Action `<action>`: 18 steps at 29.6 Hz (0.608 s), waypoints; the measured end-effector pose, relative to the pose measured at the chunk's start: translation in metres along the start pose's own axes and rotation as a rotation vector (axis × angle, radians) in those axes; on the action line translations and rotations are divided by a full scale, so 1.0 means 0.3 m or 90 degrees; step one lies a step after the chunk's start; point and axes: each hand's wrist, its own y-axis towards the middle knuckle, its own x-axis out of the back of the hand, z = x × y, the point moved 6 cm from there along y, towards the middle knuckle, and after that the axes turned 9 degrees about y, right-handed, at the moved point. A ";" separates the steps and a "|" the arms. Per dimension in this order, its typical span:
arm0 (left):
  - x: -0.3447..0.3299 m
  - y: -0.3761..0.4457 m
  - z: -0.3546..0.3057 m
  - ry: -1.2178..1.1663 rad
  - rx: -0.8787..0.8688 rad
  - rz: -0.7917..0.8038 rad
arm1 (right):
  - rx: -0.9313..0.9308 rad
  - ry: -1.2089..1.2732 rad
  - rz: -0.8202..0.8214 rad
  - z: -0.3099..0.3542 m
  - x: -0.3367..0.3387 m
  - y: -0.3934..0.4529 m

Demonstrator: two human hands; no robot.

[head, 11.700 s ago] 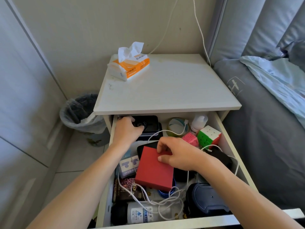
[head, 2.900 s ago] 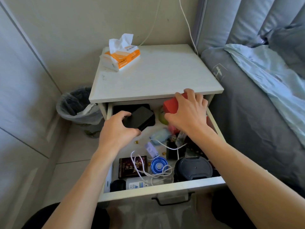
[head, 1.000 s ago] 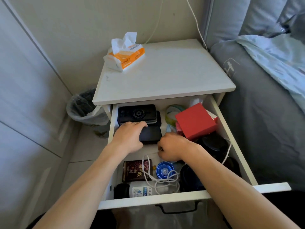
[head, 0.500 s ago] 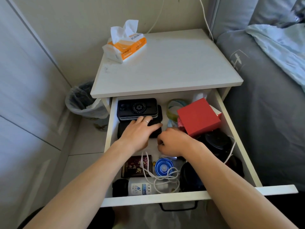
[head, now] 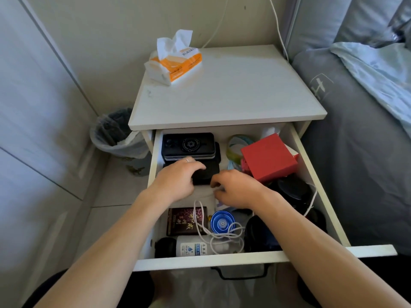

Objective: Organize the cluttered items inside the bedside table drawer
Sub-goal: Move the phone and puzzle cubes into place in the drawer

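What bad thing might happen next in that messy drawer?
The red box sits tilted on top of other things at the back right, so a bump might tip it off.

The white cable loops over the brown packet and the blue round thing. Pulling it might drag them along.

The right hand is working close to that cable, so its fingers might snag a loop.
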 end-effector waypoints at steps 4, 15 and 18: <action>0.045 -0.088 0.015 -0.078 0.021 0.007 | 0.036 0.044 -0.054 0.019 0.046 -0.047; 0.103 -0.209 -0.216 -0.198 -0.086 -0.089 | 0.086 0.136 -0.246 -0.016 0.180 -0.383; 0.071 -0.194 -0.267 -0.209 -0.105 -0.059 | 0.031 0.135 -0.308 -0.080 0.211 -0.457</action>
